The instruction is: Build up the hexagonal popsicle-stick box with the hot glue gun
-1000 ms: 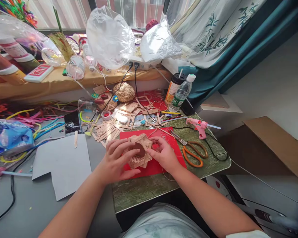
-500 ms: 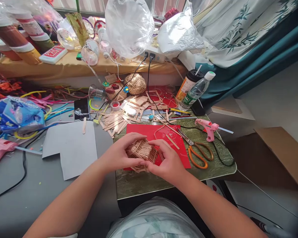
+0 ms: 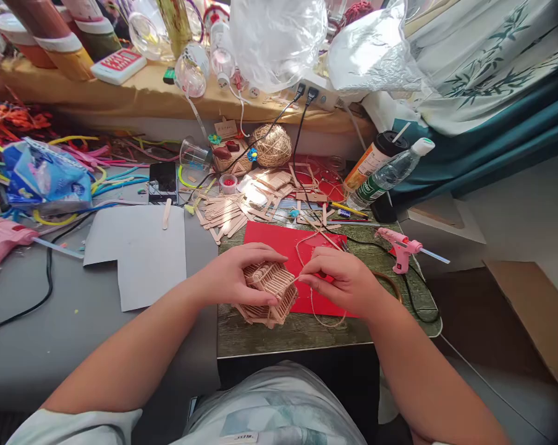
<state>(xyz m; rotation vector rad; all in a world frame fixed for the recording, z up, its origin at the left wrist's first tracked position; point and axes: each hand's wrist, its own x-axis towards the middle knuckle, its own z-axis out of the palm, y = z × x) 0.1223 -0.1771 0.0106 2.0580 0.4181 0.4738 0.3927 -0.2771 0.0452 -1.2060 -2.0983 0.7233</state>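
Observation:
My left hand [image 3: 235,276] is closed around a small basket built from popsicle sticks [image 3: 268,295], holding it tilted just above the near edge of the red sheet [image 3: 279,241]. My right hand [image 3: 346,276] is to its right, fingers pinched on a thin twine string [image 3: 306,247] that loops over the red sheet and runs to the basket. The orange scissors [image 3: 392,285] are mostly hidden behind my right hand.
A pink glue gun [image 3: 399,246] with its black cord lies at the right. Loose popsicle sticks [image 3: 223,213], a twine ball [image 3: 272,145], a phone [image 3: 162,179], grey card [image 3: 142,247] and two bottles [image 3: 385,173] lie around. Pipe cleaners and a second pink glue gun [image 3: 0,238] lie at the left.
The basket has been turned on its side and drawn nearer to me. My right hand has left the basket and moved right, pinching the string. The view has tipped downward.

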